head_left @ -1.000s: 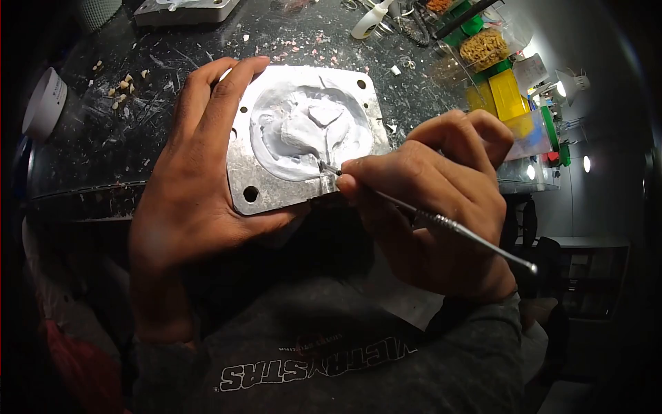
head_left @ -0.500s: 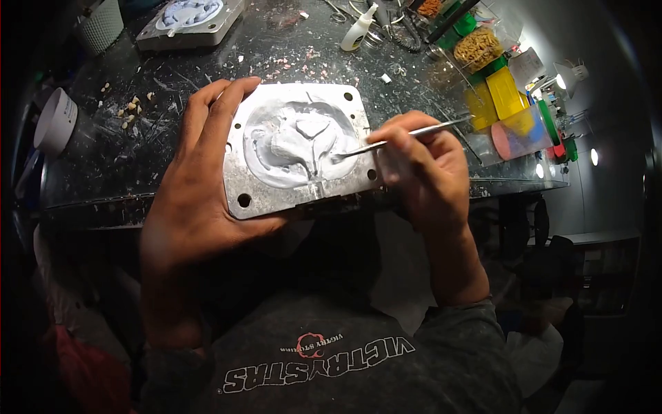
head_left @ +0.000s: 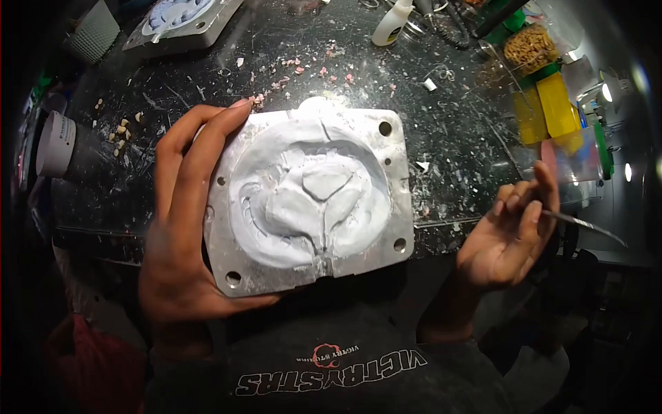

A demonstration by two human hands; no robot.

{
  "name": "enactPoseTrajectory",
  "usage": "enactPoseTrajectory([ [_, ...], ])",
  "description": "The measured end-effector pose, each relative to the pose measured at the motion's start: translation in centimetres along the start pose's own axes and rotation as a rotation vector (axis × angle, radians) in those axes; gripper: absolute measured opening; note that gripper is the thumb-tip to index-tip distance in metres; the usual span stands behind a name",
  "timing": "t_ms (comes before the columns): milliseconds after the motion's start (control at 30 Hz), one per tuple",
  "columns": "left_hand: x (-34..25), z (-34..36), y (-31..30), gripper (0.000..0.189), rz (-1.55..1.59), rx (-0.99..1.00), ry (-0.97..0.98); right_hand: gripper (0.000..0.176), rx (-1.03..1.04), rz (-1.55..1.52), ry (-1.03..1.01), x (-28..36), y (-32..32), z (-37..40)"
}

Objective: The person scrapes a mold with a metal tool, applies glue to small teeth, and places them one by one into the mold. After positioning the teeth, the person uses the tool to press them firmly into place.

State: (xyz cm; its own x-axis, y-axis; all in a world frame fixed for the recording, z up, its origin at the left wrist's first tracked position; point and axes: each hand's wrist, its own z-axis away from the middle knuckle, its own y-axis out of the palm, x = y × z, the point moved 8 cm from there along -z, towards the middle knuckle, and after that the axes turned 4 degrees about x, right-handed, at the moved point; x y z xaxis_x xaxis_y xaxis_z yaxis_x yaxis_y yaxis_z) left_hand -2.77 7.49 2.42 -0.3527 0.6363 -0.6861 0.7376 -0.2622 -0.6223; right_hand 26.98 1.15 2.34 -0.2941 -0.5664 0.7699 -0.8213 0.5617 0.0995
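My left hand (head_left: 189,200) is wrapped round the left side of a metal denture flask half (head_left: 372,265), with the thumb along its lower edge. The flask is tilted up towards me, and several holes pierce its rim. White plaster (head_left: 286,207) fills it, with a curved ridge, hollows and channels meeting near the lower edge. Off to the right of the flask, my right hand (head_left: 510,238) is turned partly palm up. Its fingers are closed on a slim metal carving tool (head_left: 586,226), whose tip points right and down, apart from the plaster.
A second plaster-filled flask half (head_left: 207,31) lies at the back left. Tooth-like pieces (head_left: 123,132) and pink crumbs (head_left: 296,70) litter the dark worktop. A white bottle (head_left: 393,24) stands at the back. Clear tubs, one a nut-like filled container (head_left: 529,50), line the right, near a white cup (head_left: 56,145) opposite.
My right hand has drawn the carving tool away from the plaster, out to the right. The flask, still in my left hand, looks larger and closer to the camera; the view has shifted.
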Motion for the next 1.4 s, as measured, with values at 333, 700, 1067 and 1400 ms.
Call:
enactPoseTrajectory([
  [333,6.8,2.0,-1.6,0.030,-0.145,-0.386,-0.259,0.061,0.135,-0.227,-0.104,0.2,-0.4,0.3],
  [700,2.0,0.7,-0.6,0.083,-0.185,-0.037,-0.092,0.027,0.929,0.144,-0.253,5.6,7.8,4.7],
  [1067,0.3,1.1,0.1,0.128,-0.150,0.018,-0.022,0.023,0.778,0.394,-0.382,6.4,8.8,6.1],
  [1400,0.1,1.0,0.5,0.125,-0.060,-0.062,-0.024,0.025,0.761,0.123,-0.151,6.0,7.6,5.5],
])
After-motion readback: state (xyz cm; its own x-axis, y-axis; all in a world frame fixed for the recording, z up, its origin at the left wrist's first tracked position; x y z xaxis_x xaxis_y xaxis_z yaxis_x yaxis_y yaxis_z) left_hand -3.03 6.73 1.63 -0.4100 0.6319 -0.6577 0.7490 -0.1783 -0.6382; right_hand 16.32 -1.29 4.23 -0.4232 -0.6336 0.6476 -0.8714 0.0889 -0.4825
